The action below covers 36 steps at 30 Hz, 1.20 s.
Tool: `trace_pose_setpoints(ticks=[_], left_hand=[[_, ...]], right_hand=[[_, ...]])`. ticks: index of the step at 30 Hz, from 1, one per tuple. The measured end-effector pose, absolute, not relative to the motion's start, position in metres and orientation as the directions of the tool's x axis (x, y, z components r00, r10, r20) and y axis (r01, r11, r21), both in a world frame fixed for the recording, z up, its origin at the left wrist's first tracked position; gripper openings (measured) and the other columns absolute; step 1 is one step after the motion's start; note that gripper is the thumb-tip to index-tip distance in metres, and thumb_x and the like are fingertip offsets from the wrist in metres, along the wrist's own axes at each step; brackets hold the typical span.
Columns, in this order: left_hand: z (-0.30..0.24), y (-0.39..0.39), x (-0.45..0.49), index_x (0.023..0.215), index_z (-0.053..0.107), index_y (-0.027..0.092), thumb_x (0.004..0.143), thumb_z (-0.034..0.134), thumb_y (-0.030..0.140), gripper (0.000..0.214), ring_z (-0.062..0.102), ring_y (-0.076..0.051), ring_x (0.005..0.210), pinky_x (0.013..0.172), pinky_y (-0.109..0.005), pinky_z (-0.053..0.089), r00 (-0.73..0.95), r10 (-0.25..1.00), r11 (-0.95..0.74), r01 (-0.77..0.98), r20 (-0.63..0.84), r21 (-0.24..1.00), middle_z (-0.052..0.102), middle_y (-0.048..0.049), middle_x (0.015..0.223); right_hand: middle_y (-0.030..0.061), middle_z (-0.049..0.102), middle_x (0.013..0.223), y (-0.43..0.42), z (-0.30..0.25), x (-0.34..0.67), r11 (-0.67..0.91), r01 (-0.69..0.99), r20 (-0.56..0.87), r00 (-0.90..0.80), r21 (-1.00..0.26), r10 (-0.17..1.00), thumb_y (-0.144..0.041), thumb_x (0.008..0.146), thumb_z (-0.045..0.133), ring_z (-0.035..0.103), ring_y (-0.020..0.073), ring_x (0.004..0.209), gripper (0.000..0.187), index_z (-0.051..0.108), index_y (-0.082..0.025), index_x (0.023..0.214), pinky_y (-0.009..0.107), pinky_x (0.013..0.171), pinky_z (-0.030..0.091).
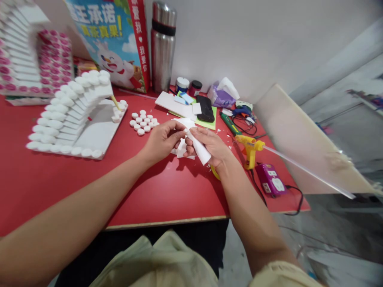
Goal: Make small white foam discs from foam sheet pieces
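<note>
My right hand (212, 144) is wrapped round a folded or rolled piece of white paper (201, 148), whose free end sticks out toward the table's front edge. My left hand (166, 139) is closed in a pinch, thumb and forefinger meeting at the upper end of that paper, close to my right fingertips. Whatever small bit lies between those fingertips is too small to tell. Beneath both hands are more white paper pieces (182, 150), partly hidden. Several round white pieces (142, 122) lie in a cluster left of my left hand.
On the left stands a white stepped model (74, 115), with a pink-and-white one (20, 59) behind. A steel flask (163, 52) and printed bag (113, 44) stand at the back. Right are a yellow glue gun (249, 149) with a long clear stick, a purple power socket (271, 180) and cables.
</note>
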State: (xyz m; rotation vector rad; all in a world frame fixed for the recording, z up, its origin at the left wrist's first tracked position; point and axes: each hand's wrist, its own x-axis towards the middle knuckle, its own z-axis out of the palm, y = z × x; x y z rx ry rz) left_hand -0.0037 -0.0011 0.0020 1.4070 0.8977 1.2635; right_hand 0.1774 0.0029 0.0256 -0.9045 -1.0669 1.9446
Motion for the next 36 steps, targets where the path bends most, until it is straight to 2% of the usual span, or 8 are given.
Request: trace_pose_setpoints(ticks=[7, 10, 15, 20, 25, 30, 33, 36], left_hand=[[0.002, 0.0, -0.004, 0.087, 0.067, 0.016, 0.084, 0.073, 0.022, 0.01, 0.052, -0.007, 0.048, 0.047, -0.021, 0.044, 0.17, 0.954, -0.23, -0.121, 0.248, 0.966, 0.063, 0.0019, 0.067], [0.002, -0.001, -0.002, 0.085, 0.067, 0.016, 0.083, 0.075, 0.021, 0.01, 0.052, -0.007, 0.048, 0.046, -0.021, 0.043, 0.155, 0.958, -0.218, -0.144, 0.24, 0.965, 0.063, 0.0016, 0.067], [-0.002, -0.003, 0.003, 0.083, 0.069, 0.016, 0.082, 0.076, 0.021, 0.009, 0.051, -0.008, 0.048, 0.044, -0.021, 0.04, 0.068, 0.979, -0.184, -0.128, 0.193, 0.975, 0.063, 0.0011, 0.064], [-0.006, -0.004, 0.005, 0.084, 0.071, 0.016, 0.083, 0.075, 0.02, 0.005, 0.051, -0.009, 0.048, 0.047, -0.023, 0.041, 0.013, 0.961, -0.274, -0.06, 0.275, 0.96, 0.062, 0.002, 0.06], [-0.004, -0.005, 0.004, 0.079, 0.073, 0.017, 0.087, 0.073, 0.017, 0.007, 0.06, -0.013, 0.061, 0.058, -0.026, 0.048, -0.064, 0.854, -0.509, 0.101, 0.516, 0.855, 0.067, -0.0007, 0.067], [-0.003, -0.009, 0.004, 0.078, 0.076, 0.018, 0.092, 0.069, 0.014, 0.017, 0.067, -0.015, 0.068, 0.07, -0.029, 0.055, -0.02, 0.721, -0.666, 0.251, 0.692, 0.702, 0.072, -0.0026, 0.07], [-0.004, -0.011, 0.004, 0.085, 0.079, 0.018, 0.095, 0.068, 0.019, 0.015, 0.067, -0.014, 0.063, 0.068, -0.028, 0.056, 0.021, 0.743, -0.656, 0.223, 0.669, 0.721, 0.074, -0.0032, 0.073], [-0.004, -0.01, 0.002, 0.088, 0.08, 0.016, 0.092, 0.072, 0.022, 0.011, 0.065, -0.012, 0.053, 0.057, -0.026, 0.055, 0.034, 0.84, -0.543, 0.063, 0.542, 0.837, 0.072, -0.0024, 0.069]], right_hand=[[-0.0032, 0.071, 0.069, 0.003, 0.027, 0.18, -0.293, -0.193, -0.193, -0.415, -0.936, 0.889, -0.035, 0.072, 0.094, 0.068, 0.0119, 0.055, 0.04, 0.064, -0.018, 0.091, 0.033, 0.066, 0.068], [-0.0022, 0.072, 0.068, 0.003, 0.025, 0.178, -0.223, -0.15, -0.16, -0.349, -0.963, 0.923, -0.038, 0.067, 0.096, 0.068, 0.0121, 0.053, 0.042, 0.065, -0.017, 0.086, 0.03, 0.061, 0.066], [-0.0005, 0.071, 0.061, -0.004, 0.023, 0.168, -0.026, 0.013, -0.028, -0.171, -1.0, 0.985, -0.041, 0.071, 0.092, 0.066, 0.0148, 0.047, 0.037, 0.063, -0.02, 0.076, 0.025, 0.045, 0.054], [-0.0005, 0.069, 0.06, -0.011, 0.023, 0.159, 0.101, 0.18, 0.095, -0.041, -0.978, 0.995, -0.036, 0.078, 0.083, 0.063, 0.0148, 0.048, 0.024, 0.063, -0.022, 0.074, 0.026, 0.044, 0.049], [-0.0006, 0.069, 0.063, -0.013, 0.022, 0.157, 0.135, 0.144, 0.127, -0.066, -0.98, 0.99, -0.042, 0.08, 0.081, 0.064, 0.0151, 0.051, 0.026, 0.064, -0.023, 0.08, 0.028, 0.047, 0.052], [0.0009, 0.071, 0.068, -0.013, 0.021, 0.16, 0.14, 0.126, 0.126, -0.112, -0.982, 0.986, -0.051, 0.082, 0.082, 0.067, 0.0162, 0.055, 0.034, 0.064, -0.022, 0.083, 0.028, 0.049, 0.054], [0.0, 0.071, 0.066, -0.01, 0.023, 0.165, 0.145, 0.127, 0.127, -0.138, -0.981, 0.982, -0.051, 0.081, 0.082, 0.067, 0.0155, 0.051, 0.035, 0.064, -0.021, 0.083, 0.027, 0.046, 0.053], [-0.0008, 0.07, 0.065, -0.007, 0.027, 0.173, 0.119, 0.108, 0.093, -0.219, -0.987, 0.971, -0.051, 0.08, 0.084, 0.067, 0.0152, 0.05, 0.038, 0.063, -0.02, 0.084, 0.027, 0.046, 0.055]])
